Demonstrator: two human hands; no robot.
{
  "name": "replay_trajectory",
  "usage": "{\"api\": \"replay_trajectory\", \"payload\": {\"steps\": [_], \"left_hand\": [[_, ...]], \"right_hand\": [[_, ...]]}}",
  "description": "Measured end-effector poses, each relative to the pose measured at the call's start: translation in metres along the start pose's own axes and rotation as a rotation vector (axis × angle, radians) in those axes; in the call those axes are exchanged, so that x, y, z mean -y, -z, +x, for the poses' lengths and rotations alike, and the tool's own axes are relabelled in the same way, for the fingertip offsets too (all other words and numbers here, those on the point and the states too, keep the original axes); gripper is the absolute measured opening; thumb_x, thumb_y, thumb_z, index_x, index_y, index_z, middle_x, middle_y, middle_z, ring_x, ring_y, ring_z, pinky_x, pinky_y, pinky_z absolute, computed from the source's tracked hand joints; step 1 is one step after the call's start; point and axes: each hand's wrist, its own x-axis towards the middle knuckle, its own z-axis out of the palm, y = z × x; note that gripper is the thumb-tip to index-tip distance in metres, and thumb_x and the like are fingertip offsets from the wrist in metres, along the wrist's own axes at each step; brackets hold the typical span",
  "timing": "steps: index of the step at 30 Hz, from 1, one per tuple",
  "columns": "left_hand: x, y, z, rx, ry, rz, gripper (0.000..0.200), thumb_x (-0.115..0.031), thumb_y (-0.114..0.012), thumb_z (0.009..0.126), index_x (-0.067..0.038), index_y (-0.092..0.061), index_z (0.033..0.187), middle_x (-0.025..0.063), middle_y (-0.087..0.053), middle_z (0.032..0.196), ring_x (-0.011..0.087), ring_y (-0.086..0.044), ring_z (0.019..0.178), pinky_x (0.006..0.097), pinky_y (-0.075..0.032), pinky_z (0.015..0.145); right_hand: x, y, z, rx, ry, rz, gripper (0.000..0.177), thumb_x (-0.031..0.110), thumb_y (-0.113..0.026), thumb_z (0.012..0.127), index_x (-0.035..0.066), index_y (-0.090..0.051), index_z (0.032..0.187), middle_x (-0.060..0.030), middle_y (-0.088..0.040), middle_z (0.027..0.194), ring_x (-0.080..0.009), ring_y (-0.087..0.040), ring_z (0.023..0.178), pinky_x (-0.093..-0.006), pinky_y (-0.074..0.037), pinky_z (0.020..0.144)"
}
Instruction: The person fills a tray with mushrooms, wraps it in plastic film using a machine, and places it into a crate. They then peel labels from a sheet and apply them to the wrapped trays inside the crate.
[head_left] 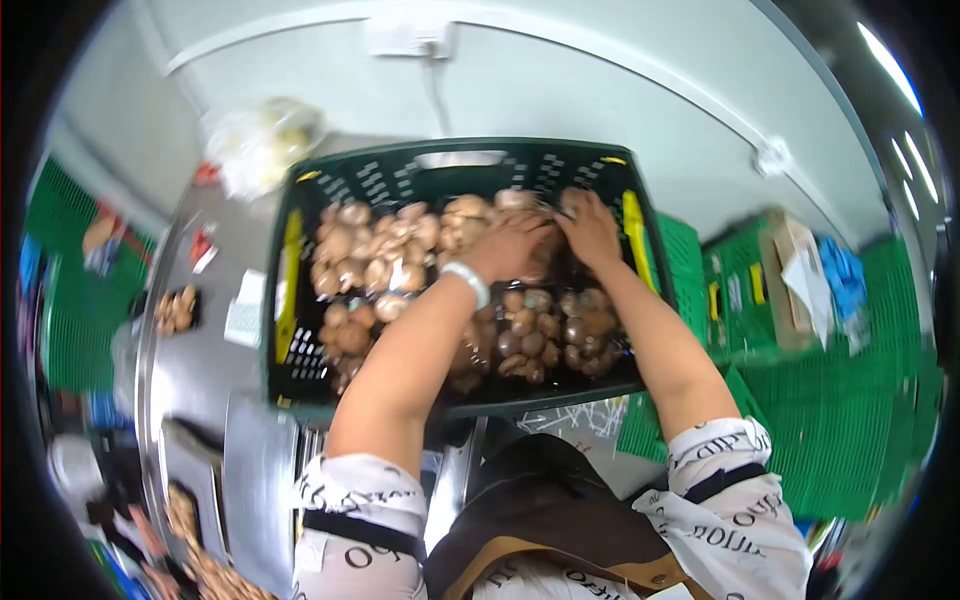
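A dark green crate (460, 408) holds rows of brown mushrooms in packs with shiny clear film (405, 235). Both of my hands reach into its back right part. My left hand (515, 247), with a pale band on the wrist, lies over mushrooms near the back row. To its right, my right hand (592, 235) curls at a mushroom pack by the crate's right end. The fingertips of both hands are blurred, and what lies under them is partly hidden. More packs sit in the front row, below my hands.
A clear bag of pale produce (262, 145) stands on the steel counter (185, 365) at the left, near a small mushroom pile (176, 310). Green crates (830, 420) are stacked at the right, one with blue plastic (842, 275). Loose mushrooms (205, 550) lie at the lower left.
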Motion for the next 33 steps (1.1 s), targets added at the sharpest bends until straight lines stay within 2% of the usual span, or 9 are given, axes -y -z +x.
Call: {"api": "replay_trajectory", "payload": {"steps": [2,4,7,10,14,18,21,24,33], "left_hand": [[-0.004,0.018,-0.005,-0.012,0.092,-0.264,0.048,-0.028,-0.062,0.086,-0.009,-0.054,0.130,0.0176,-0.059,0.125,0.0357,-0.057,0.115,0.0410,-0.044,0.099],[-0.037,0.070,-0.034,0.057,0.168,-0.323,0.042,-0.032,-0.060,0.089,-0.009,-0.057,0.124,0.0202,-0.067,0.103,0.0391,-0.064,0.092,0.0460,-0.050,0.081],[-0.093,0.125,-0.127,-0.246,0.110,-0.461,0.039,-0.026,-0.064,0.087,-0.004,-0.059,0.119,0.0188,-0.068,0.095,0.0376,-0.064,0.088,0.0453,-0.050,0.077],[-0.154,0.172,-0.244,-0.359,0.305,-0.672,0.035,-0.027,-0.061,0.094,-0.004,-0.058,0.121,0.0135,-0.065,0.112,0.0260,-0.065,0.098,0.0377,-0.051,0.083],[-0.215,0.161,-0.406,-0.658,0.934,-0.611,0.030,-0.016,-0.063,0.092,-0.004,-0.061,0.119,0.0129,-0.068,0.110,0.0217,-0.066,0.102,0.0334,-0.051,0.087],[-0.259,0.129,-0.576,-1.100,1.363,-0.648,0.029,-0.021,-0.058,0.096,0.000,-0.063,0.114,0.0071,-0.068,0.101,0.0151,-0.063,0.091,0.0297,-0.049,0.084],[-0.278,0.126,-0.681,-1.360,1.597,-0.449,0.035,-0.028,-0.052,0.099,-0.001,-0.059,0.121,0.0069,-0.066,0.107,0.0146,-0.061,0.092,0.0288,-0.048,0.083],[-0.275,0.123,-0.768,-1.556,1.683,-0.449,0.039,-0.034,-0.048,0.101,-0.003,-0.058,0.123,0.0054,-0.064,0.109,0.0144,-0.060,0.093,0.0289,-0.048,0.084],[-0.163,0.121,-0.944,-1.700,1.752,-0.484,0.069,-0.055,-0.048,0.096,0.003,-0.047,0.134,0.0111,-0.057,0.125,0.0210,-0.054,0.110,0.0349,-0.041,0.097]], "right_hand": [[-0.011,0.007,0.004,0.016,0.291,-0.054,0.056,0.037,-0.060,0.088,0.007,-0.049,0.134,-0.0175,-0.049,0.135,-0.0360,-0.049,0.123,-0.0438,-0.040,0.103],[-0.029,-0.013,0.022,0.049,0.240,-0.043,0.054,0.035,-0.063,0.085,0.008,-0.053,0.131,-0.0175,-0.052,0.132,-0.0365,-0.049,0.122,-0.0435,-0.040,0.103],[-0.006,0.010,0.016,-0.090,0.154,0.254,0.058,0.026,-0.067,0.085,-0.001,-0.048,0.132,-0.0202,-0.051,0.132,-0.0371,-0.046,0.125,-0.0428,-0.036,0.106],[0.077,0.068,-0.001,0.066,0.271,0.762,0.038,0.010,-0.057,0.093,-0.001,-0.052,0.129,-0.0122,-0.066,0.107,-0.0170,-0.064,0.094,-0.0284,-0.049,0.085],[0.200,0.140,-0.077,0.167,0.640,0.720,0.020,0.006,-0.053,0.096,-0.002,-0.062,0.112,-0.0068,-0.067,0.091,-0.0120,-0.064,0.082,-0.0243,-0.050,0.075],[0.308,0.168,-0.177,0.618,0.831,0.924,0.017,0.006,-0.063,0.087,-0.001,-0.065,0.103,-0.0125,-0.069,0.088,-0.0197,-0.068,0.078,-0.0290,-0.052,0.069],[0.376,0.134,-0.236,0.591,1.253,0.940,0.015,0.009,-0.065,0.085,0.004,-0.066,0.099,-0.0147,-0.068,0.090,-0.0323,-0.067,0.080,-0.0371,-0.053,0.070],[0.438,0.108,-0.281,0.727,1.468,0.843,0.015,0.011,-0.063,0.087,0.002,-0.068,0.098,-0.0144,-0.068,0.091,-0.0306,-0.067,0.082,-0.0373,-0.053,0.073],[0.661,-0.002,-0.343,1.495,0.817,1.027,0.023,0.011,-0.055,0.093,0.000,-0.062,0.112,-0.0083,-0.069,0.096,-0.0155,-0.065,0.079,-0.0303,-0.053,0.072]]}}
